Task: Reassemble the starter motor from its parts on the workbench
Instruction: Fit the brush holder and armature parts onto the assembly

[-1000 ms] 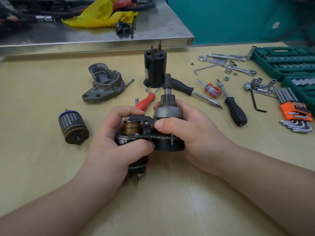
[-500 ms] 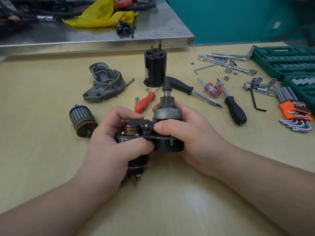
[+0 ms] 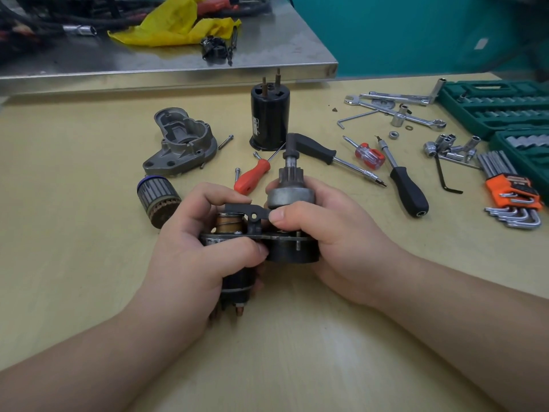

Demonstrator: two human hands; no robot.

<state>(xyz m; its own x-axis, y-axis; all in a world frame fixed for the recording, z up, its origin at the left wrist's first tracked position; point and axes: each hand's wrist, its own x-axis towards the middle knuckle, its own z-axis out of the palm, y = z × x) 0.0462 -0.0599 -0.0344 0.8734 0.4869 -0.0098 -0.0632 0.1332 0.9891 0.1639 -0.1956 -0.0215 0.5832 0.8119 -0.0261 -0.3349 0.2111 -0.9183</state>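
I hold a partly built starter assembly (image 3: 285, 248) upright over the bench. My left hand (image 3: 190, 248) grips its solenoid side, thumb on the plate, a fingertip on the black shift lever (image 3: 248, 211). My right hand (image 3: 326, 233) wraps the drive clutch with pinion (image 3: 289, 191), thumb pressing the lever's end. The armature (image 3: 157, 200) lies just left of my left hand. The grey nose housing (image 3: 181, 144) lies behind it. The black motor casing (image 3: 269, 123) stands upright at the back.
Screwdrivers (image 3: 407, 185) lie behind and right of my hands, one red-handled (image 3: 252, 176). Loose bolts (image 3: 225, 141), wrenches, sockets (image 3: 445, 147), orange hex keys (image 3: 511, 197) and green socket cases (image 3: 499, 105) fill the right side. A steel table (image 3: 267, 63) with yellow cloth stands behind.
The armature has rolled right across the bench and now lies close to my left hand. Both hands keep their grip on the assembly, barely shifted.
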